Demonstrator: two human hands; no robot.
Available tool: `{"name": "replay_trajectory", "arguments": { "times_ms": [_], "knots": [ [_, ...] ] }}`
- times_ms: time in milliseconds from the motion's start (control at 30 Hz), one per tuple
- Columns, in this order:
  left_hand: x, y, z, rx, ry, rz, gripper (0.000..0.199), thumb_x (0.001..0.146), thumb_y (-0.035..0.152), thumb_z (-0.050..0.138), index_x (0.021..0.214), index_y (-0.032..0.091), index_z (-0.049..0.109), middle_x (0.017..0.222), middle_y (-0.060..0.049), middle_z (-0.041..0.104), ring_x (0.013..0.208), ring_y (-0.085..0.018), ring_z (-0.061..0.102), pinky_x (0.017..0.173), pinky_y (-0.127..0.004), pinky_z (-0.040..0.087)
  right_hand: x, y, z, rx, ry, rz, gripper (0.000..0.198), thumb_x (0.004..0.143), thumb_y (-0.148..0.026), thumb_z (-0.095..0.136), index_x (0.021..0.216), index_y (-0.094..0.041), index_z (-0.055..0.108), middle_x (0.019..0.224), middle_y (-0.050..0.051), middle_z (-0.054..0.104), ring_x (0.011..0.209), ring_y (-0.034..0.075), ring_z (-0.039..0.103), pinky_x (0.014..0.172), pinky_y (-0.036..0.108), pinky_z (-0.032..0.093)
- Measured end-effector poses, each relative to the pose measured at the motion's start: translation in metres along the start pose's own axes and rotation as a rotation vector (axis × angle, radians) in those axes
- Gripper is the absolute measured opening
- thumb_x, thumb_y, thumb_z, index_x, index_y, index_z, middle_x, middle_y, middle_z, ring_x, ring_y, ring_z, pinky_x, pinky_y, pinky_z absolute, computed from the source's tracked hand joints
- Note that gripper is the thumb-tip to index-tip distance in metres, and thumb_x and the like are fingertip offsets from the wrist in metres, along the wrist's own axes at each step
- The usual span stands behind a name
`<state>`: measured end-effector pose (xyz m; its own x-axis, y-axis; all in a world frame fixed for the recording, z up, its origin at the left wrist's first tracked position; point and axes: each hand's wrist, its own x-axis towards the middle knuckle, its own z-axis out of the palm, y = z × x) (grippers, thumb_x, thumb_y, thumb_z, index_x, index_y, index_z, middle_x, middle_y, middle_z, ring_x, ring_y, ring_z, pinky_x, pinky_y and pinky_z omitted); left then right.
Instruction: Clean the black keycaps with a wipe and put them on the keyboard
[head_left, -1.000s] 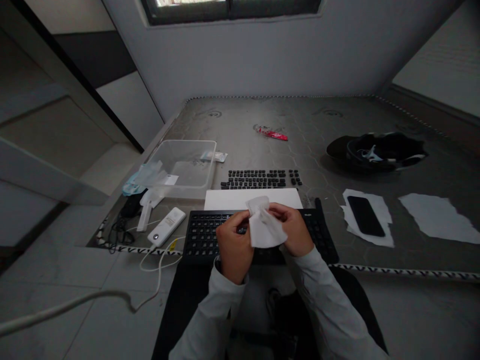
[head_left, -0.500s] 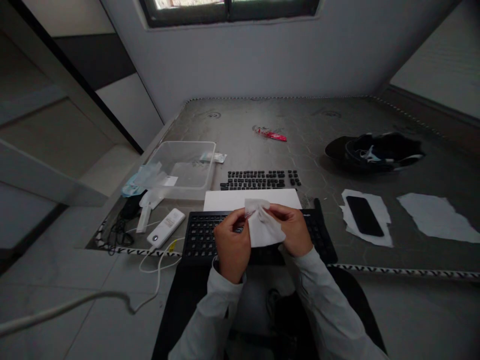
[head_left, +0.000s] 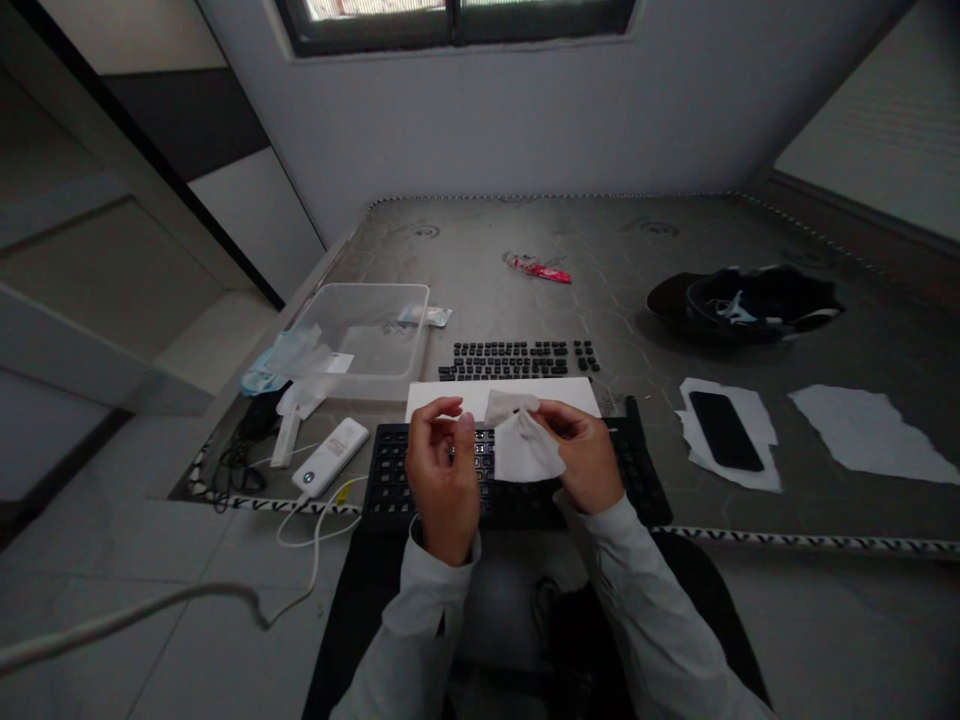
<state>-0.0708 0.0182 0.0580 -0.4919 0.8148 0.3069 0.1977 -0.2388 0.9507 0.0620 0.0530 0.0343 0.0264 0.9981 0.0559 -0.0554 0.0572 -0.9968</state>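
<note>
My right hand [head_left: 589, 455] pinches a white tissue [head_left: 529, 450], which hangs from the fingertips in a gathered fold. Just left of the tissue, my left hand [head_left: 446, 470] is raised with its fingers apart and curled, holding nothing. Below both hands lies a black keyboard [head_left: 388, 475] with its keycaps off on the left part; its middle is partly hidden by my hands and the tissue. Behind it is a flat white box or board [head_left: 442, 400]. Rows of loose black keycaps [head_left: 510, 360] sit beyond that.
A clear plastic bin [head_left: 356, 385] stands at left, near a white power bank [head_left: 330, 458] with a cable. At right, a black phone [head_left: 726, 430] lies on one white sheet, and another paper sheet [head_left: 874, 435] is farther right. A dark cap [head_left: 742, 305] and a red item [head_left: 541, 268] lie farther back.
My left hand has let go of the tissue and moved left, its fingers opening. The right hand still holds the tissue in about the same place.
</note>
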Motion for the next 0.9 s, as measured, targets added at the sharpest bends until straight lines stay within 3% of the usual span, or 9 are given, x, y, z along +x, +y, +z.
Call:
{"name": "replay_trajectory", "arguments": {
  "times_ms": [100, 167, 233, 367, 567, 767, 900],
  "knots": [
    [0.002, 0.004, -0.006, 0.109, -0.151, 0.075, 0.011, 0.080, 0.027, 0.058, 0.084, 0.018, 0.062, 0.079, -0.002, 0.063, 0.068, -0.012, 0.058, 0.064, -0.023, 0.045, -0.001, -0.001, 0.002, -0.011, -0.028, -0.009, 0.026, 0.071, -0.036, 0.067, 0.089, -0.017, 0.069, 0.084, 0.005, 0.071, 0.075, 0.019, 0.064, 0.069, 0.031, 0.051],
    [0.003, 0.006, -0.007, 0.162, -0.298, 0.099, 0.011, 0.081, 0.026, 0.056, 0.083, 0.019, 0.065, 0.080, -0.002, 0.065, 0.069, -0.013, 0.058, 0.063, -0.023, 0.045, -0.002, -0.002, 0.004, -0.034, -0.052, -0.034, 0.024, 0.072, -0.035, 0.066, 0.088, -0.018, 0.069, 0.084, 0.005, 0.071, 0.077, 0.019, 0.064, 0.072, 0.031, 0.051],
    [0.003, 0.006, -0.005, 0.196, -0.366, 0.110, 0.013, 0.082, 0.025, 0.054, 0.085, 0.019, 0.066, 0.085, -0.003, 0.066, 0.073, -0.014, 0.059, 0.065, -0.024, 0.045, -0.002, -0.002, 0.004, -0.061, -0.057, -0.070, 0.022, 0.073, -0.034, 0.065, 0.089, -0.019, 0.070, 0.088, 0.005, 0.071, 0.082, 0.020, 0.064, 0.077, 0.032, 0.050],
    [0.003, 0.004, -0.001, 0.247, -0.355, 0.100, 0.015, 0.083, 0.027, 0.052, 0.085, 0.020, 0.066, 0.082, -0.001, 0.068, 0.069, -0.013, 0.059, 0.065, -0.024, 0.045, -0.002, -0.003, 0.003, -0.064, -0.077, -0.086, 0.023, 0.076, -0.033, 0.062, 0.094, -0.022, 0.069, 0.096, 0.004, 0.070, 0.090, 0.020, 0.063, 0.084, 0.035, 0.048],
    [0.003, 0.003, -0.002, 0.312, -0.290, 0.084, 0.015, 0.078, 0.031, 0.060, 0.088, 0.021, 0.064, 0.072, 0.002, 0.064, 0.050, -0.008, 0.049, 0.052, -0.021, 0.041, -0.002, 0.000, 0.004, 0.007, -0.121, -0.035, 0.025, 0.076, -0.035, 0.062, 0.096, -0.022, 0.069, 0.095, 0.005, 0.070, 0.088, 0.021, 0.064, 0.082, 0.036, 0.049],
    [0.007, -0.002, -0.003, 0.284, -0.330, 0.129, 0.018, 0.078, 0.029, 0.061, 0.092, 0.021, 0.067, 0.086, -0.002, 0.065, 0.053, -0.008, 0.049, 0.056, -0.023, 0.043, -0.002, 0.000, 0.003, -0.096, -0.123, -0.089, 0.024, 0.078, -0.034, 0.059, 0.098, -0.023, 0.068, 0.102, 0.003, 0.068, 0.096, 0.021, 0.061, 0.089, 0.035, 0.046],
    [0.007, -0.004, -0.003, 0.248, -0.297, 0.095, 0.017, 0.076, 0.031, 0.063, 0.089, 0.021, 0.067, 0.085, -0.001, 0.066, 0.052, -0.008, 0.049, 0.053, -0.022, 0.042, -0.002, -0.002, 0.004, -0.087, -0.131, -0.079, 0.027, 0.078, -0.036, 0.059, 0.100, -0.022, 0.067, 0.102, 0.004, 0.068, 0.095, 0.020, 0.062, 0.087, 0.034, 0.046]
  ]
}}
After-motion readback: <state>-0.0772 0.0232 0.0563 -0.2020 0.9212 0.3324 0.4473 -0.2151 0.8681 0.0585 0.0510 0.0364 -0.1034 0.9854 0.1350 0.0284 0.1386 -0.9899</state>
